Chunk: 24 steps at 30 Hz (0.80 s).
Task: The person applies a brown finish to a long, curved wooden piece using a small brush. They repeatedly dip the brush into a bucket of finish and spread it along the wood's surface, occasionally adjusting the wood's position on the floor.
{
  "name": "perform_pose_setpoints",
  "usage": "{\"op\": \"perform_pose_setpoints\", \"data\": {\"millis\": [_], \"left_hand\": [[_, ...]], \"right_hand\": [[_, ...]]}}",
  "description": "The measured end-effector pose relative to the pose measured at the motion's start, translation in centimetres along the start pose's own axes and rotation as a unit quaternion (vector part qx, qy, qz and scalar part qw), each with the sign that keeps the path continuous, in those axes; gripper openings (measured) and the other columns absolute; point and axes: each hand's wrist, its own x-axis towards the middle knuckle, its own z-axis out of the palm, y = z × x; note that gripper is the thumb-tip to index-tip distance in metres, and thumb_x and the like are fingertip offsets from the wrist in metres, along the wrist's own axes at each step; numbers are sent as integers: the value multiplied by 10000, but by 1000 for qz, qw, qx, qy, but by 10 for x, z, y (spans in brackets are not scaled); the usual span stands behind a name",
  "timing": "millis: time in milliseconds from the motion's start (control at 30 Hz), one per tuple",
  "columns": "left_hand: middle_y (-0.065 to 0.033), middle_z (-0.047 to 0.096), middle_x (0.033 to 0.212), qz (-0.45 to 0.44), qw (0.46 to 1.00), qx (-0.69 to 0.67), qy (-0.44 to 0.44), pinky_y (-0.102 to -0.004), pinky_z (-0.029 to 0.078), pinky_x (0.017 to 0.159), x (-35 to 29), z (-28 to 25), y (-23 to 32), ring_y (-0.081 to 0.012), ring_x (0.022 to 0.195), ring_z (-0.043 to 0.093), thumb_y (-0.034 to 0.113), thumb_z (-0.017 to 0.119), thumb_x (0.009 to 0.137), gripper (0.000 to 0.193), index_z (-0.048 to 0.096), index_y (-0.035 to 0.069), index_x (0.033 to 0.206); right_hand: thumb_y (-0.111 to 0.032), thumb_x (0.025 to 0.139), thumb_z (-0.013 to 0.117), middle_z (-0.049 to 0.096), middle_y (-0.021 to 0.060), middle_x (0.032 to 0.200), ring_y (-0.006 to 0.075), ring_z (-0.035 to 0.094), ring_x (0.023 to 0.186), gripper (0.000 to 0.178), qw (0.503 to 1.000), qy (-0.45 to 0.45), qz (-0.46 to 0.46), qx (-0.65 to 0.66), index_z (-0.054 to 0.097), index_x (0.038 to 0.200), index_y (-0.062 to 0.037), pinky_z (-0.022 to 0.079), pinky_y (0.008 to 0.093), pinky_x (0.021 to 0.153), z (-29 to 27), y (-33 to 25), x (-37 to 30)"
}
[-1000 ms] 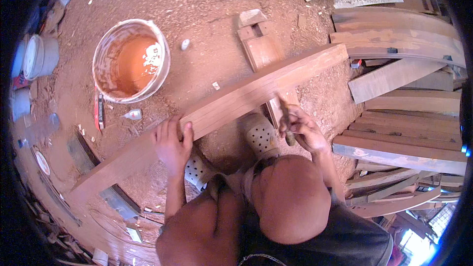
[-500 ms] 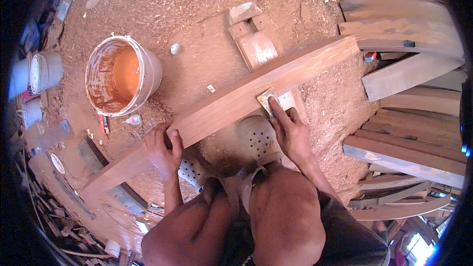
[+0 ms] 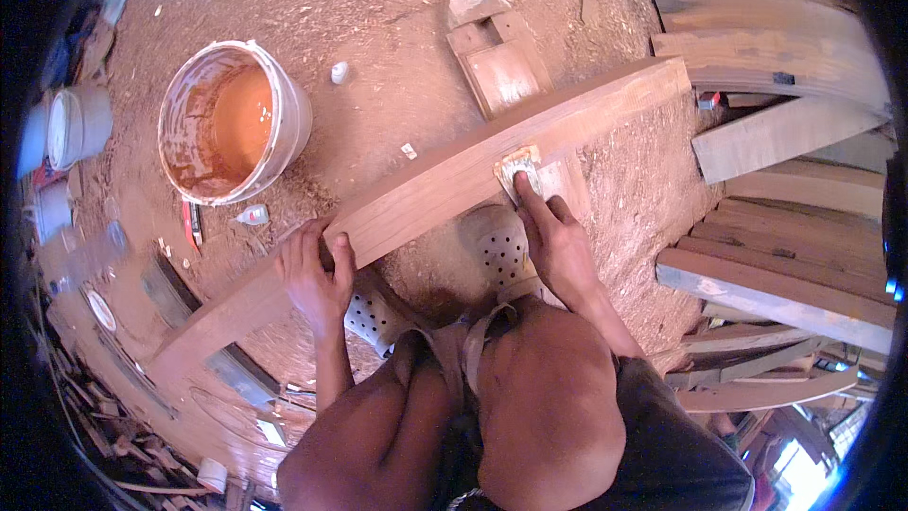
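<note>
A long, curved wooden plank (image 3: pixel 435 175) slants across the view from lower left to upper right. My left hand (image 3: pixel 317 274) is wrapped over its upper edge, thumb on the face turned to me. In my right hand (image 3: pixel 558 241) is a small flat putty scraper (image 3: pixel 517 168), smeared white and yellow-brown. Its broad end lies against the plank's face, my index finger stretched along it. Behind the plank a wooden block (image 3: pixel 501 76) with a notch lies on the ground; part of it is hidden.
A large bucket (image 3: pixel 295 118) with orange-brown residue stands at the left, near two small white bottles (image 3: pixel 340 73) (image 3: pixel 253 215) and a red-and-black item (image 3: pixel 192 223). Stacked curved boards (image 3: pixel 766 274) fill the right side. Wood shavings cover the ground. My shoes (image 3: pixel 497 246) are just behind the plank.
The scraper has shifted slightly up relative to the plank's face and shows more of its whitish surface. My left hand keeps its hold. The whole view has tilted a little.
</note>
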Motion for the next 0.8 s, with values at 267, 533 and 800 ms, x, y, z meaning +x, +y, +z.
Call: {"op": "perform_pose_setpoints", "data": {"millis": [267, 533, 800], "left_hand": [[-99, 667, 1065, 10, 1000, 4, 3, -427, 407, 955, -1, 3, -3, -295, 1017, 607, 276, 639, 911, 270, 672, 93, 1108], [-95, 667, 1038, 9, 1000, 14, -8, -419, 410, 933, -2, -3, -5, -296, 989, 610, 268, 640, 914, 261, 664, 100, 1112], [-99, 665, 1029, 13, 1000, 16, -6, -423, 403, 942, -3, -2, -6, -295, 995, 609, 278, 635, 920, 262, 665, 91, 1102]], "right_hand": [[-81, 962, 599, 564, 199, 792, 384, 604, 660, 468, 999, 28, -42, -6, 526, 1422, -121, 503, 480, 621, 20, 7, -4], [-57, 943, 621, 547, 170, 786, 354, 595, 642, 528, 999, -6, -51, 16, 501, 1448, -150, 513, 457, 607, 27, 2, -9], [-39, 918, 643, 550, 179, 820, 365, 595, 666, 572, 994, -22, -82, 65, 502, 1452, -187, 517, 455, 616, 25, 4, -9]]}}
